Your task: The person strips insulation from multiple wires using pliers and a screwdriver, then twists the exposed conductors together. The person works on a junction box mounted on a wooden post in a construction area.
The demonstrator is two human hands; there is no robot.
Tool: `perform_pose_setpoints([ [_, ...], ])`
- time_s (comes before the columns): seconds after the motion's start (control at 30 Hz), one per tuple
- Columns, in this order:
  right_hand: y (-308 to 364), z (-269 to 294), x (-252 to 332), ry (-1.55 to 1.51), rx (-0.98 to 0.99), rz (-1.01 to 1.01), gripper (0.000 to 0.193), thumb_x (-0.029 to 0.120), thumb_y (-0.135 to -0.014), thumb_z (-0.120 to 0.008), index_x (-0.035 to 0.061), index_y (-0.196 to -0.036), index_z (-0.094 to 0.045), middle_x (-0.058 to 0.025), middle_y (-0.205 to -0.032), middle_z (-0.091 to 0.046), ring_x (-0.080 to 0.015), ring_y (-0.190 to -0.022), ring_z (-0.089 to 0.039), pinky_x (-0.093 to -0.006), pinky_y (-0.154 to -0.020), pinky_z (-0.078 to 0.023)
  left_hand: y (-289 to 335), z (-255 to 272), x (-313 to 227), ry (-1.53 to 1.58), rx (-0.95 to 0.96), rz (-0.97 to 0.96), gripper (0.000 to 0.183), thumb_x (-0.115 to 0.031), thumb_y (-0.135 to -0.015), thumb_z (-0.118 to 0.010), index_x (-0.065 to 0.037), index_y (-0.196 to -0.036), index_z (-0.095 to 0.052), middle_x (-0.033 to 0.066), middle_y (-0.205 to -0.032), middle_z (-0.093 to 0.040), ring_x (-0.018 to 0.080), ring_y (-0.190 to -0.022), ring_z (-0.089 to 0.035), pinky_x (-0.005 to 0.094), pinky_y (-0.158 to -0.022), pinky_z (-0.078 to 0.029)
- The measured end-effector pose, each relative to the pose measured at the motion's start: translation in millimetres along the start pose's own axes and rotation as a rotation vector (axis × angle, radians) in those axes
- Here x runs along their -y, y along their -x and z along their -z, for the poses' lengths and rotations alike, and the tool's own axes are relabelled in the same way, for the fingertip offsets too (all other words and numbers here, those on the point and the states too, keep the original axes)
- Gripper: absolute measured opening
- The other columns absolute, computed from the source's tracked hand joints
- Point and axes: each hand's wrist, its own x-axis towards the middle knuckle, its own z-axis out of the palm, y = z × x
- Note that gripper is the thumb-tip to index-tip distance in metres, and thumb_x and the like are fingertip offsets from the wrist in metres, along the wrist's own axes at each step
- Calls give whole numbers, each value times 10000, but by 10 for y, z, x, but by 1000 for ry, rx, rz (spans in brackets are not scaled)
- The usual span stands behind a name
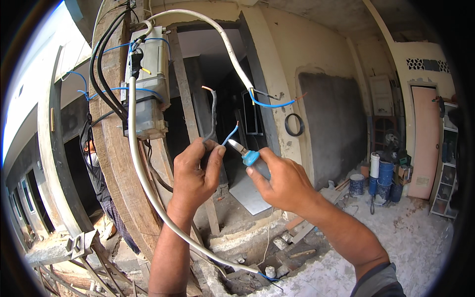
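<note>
My left hand (194, 171) pinches a black wire (214, 114) and a blue wire (231, 133) between thumb and fingers; both have bare copper tips pointing up. Wrapped round the handles of a pair of pliers (251, 158) with blue and grey grips, my right hand (284, 184) keeps the metal jaws against or very near the blue wire. Whether the jaws bite it, I cannot tell. Above, a thick white cable (217, 30) arches over and ends in separate cores, among them a blue core (272, 105) with frayed copper.
A wooden post (113, 64) carries an electrical box (150, 91) with black and blue wires. Another white cable (142, 166) hangs down past my left forearm. A person (104, 180) is partly hidden behind the post. Rubble (287, 252) lies below; buckets (383, 175) stand at right.
</note>
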Motion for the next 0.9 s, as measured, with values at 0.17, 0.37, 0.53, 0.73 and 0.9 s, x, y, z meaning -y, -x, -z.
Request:
perform_pose_setpoints([
  [0.17, -26, 6, -31, -84, 56, -20, 289, 249, -982, -645, -4, -1116, -611, -235, -807, -713, -410, -776, -732, -493, -700, -557, -10, -14, 26, -23, -4, -6, 162, -63, -994, -675, 7, -858, -621, 14, -663, -530, 76, -618, -463, 267, -561, -390],
  [0.37, -13, 102, 54, -169, 150, -89, 333, 186, -962, -652, -30, -1211, -605, -275, -873, -718, -429, -854, -737, -514, -766, -562, 2, -20, 32, -9, 8, -11, 162, -70, -991, -681, 6, -859, -626, 16, -672, -537, 79, -610, -470, 266, -558, -388],
  [0.53, -52, 121, 128, -70, 139, -96, 463, 181, -967, -645, -53, -1357, -558, -300, -971, -725, -459, -951, -731, -520, -883, -568, -3, -18, 32, 2, -7, -7, 159, -69, -989, -681, 6, -860, -631, 17, -678, -545, 73, -614, -471, 260, -558, -387],
  [0.73, -47, 165, 189, -26, 122, -97, 459, 192, -976, -643, -41, -1363, -563, -291, -987, -732, -454, -971, -731, -522, -915, -564, 22, -36, 22, 5, -7, 8, 133, -49, -974, -687, 6, -856, -663, 15, -673, -562, 64, -601, -485, 258, -541, -383],
  [0.9, -109, 365, 229, 193, 260, -141, 404, 193, -980, -641, -31, -1313, -595, -281, -975, -733, -431, -956, -739, -520, -897, -569, 47, -17, 25, -34, 36, 7, 112, -33, -944, -710, 9, -848, -671, 28, -664, -569, 77, -568, -489, 271, -511, -376],
])
